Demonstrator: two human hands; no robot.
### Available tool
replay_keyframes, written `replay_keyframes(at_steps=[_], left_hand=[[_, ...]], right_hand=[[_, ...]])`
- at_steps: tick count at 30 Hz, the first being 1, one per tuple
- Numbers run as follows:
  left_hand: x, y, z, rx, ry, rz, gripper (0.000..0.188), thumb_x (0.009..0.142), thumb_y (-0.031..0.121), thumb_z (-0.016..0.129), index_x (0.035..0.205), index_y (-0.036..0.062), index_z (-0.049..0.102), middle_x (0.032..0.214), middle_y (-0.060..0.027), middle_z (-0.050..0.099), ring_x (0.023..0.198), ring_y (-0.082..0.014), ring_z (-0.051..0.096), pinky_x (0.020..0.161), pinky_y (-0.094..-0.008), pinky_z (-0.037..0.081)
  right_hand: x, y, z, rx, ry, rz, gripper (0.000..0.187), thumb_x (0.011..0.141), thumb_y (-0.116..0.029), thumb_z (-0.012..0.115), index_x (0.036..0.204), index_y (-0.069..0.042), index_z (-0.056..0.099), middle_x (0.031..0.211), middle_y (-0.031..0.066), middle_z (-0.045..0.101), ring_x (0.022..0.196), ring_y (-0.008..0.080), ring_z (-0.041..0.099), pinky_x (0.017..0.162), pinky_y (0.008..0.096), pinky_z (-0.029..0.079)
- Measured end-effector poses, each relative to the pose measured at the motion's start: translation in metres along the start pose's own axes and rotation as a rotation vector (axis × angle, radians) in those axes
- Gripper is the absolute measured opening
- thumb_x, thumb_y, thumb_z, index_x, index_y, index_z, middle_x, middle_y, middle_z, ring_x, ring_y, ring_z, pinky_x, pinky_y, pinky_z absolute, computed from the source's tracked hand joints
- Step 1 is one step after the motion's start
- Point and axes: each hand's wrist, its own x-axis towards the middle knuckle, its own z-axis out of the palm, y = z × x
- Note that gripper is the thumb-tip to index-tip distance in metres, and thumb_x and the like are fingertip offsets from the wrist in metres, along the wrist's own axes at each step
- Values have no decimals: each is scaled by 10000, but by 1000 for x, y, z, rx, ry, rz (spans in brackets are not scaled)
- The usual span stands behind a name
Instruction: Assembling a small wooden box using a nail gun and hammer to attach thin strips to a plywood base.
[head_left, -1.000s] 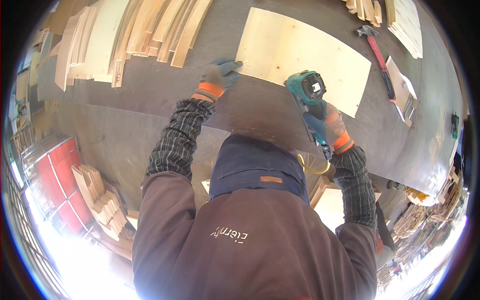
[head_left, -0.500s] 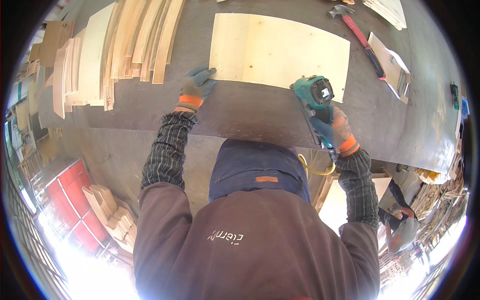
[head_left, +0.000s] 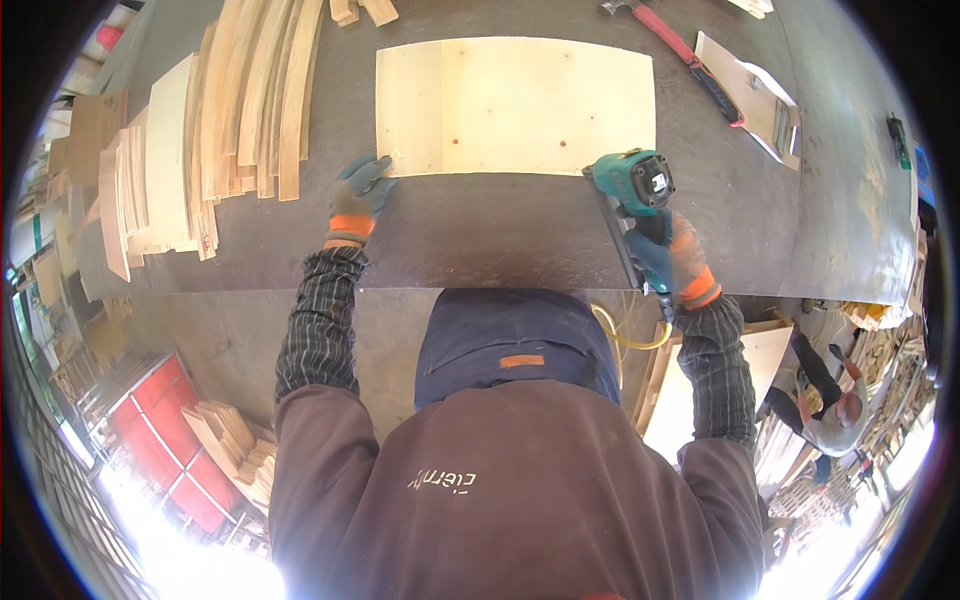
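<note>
My left hand (head_left: 358, 200), in a grey-blue glove with an orange cuff, pinches the near left corner of a pale plywood panel (head_left: 520, 105). That panel lies flat on the dark table. A teal nail gun (head_left: 630, 182) with a black end cap is in my right hand (head_left: 675, 258), which is gloved alike and wrapped round the grip. The gun's nose is at the panel's near edge, towards the right corner. From the base of its handle runs a yellow hose (head_left: 640, 345). The gun body hides the panel's near right corner.
Long wooden strips (head_left: 245, 100) and thin boards (head_left: 165, 150) lie at the left of the dark table (head_left: 470, 225). A red-handled hammer (head_left: 690, 60) and a small wooden piece (head_left: 750, 95) lie at the far right. Another person (head_left: 830, 415) is low at the right, beyond the table.
My view has turned, so the panel, strips and hammer shift left in the picture. The nail gun is now slightly nearer the panel's right corner. My left hand stays at its left corner.
</note>
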Motion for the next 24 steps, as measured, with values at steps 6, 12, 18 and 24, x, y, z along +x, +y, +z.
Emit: replay_keyframes(at_steps=[6, 12, 18, 24], left_hand=[[2, -3, 1, 72, 35, 103, 272, 909, 6, 764, 1176, 59, 777, 1063, -27, 706, 740, -66, 593, 611, -223, 467], [0, -7, 4, 35, 64, 91, 267, 908, 19, 787, 1171, 61, 782, 1107, -38, 715, 799, -72, 622, 635, -222, 485], [2, -17, 2, 68, 47, 140, 238, 922, 29, 782, 1156, 69, 787, 1106, -33, 711, 792, -68, 618, 630, -221, 480], [8, -12, 4, 122, 67, 169, 267, 906, 48, 798, 1171, 75, 788, 1087, -47, 731, 824, -109, 647, 680, -255, 522]], right_hand=[[-7, 23, -29, -19, 52, -7, 293, 883, -140, 723, 1157, -37, 707, 855, 2, 682, 717, 94, 600, 640, 286, 515], [-12, 29, -34, -67, 84, 17, 329, 877, -156, 728, 1184, -41, 704, 869, 17, 690, 733, 103, 612, 667, 297, 533], [-11, 30, -36, -60, 71, 41, 303, 879, -163, 731, 1155, -41, 711, 864, 20, 691, 726, 99, 618, 647, 292, 528], [-25, 38, -65, -3, 158, 70, 256, 889, -155, 736, 1124, -56, 714, 844, 24, 686, 706, 89, 621, 619, 288, 517]])
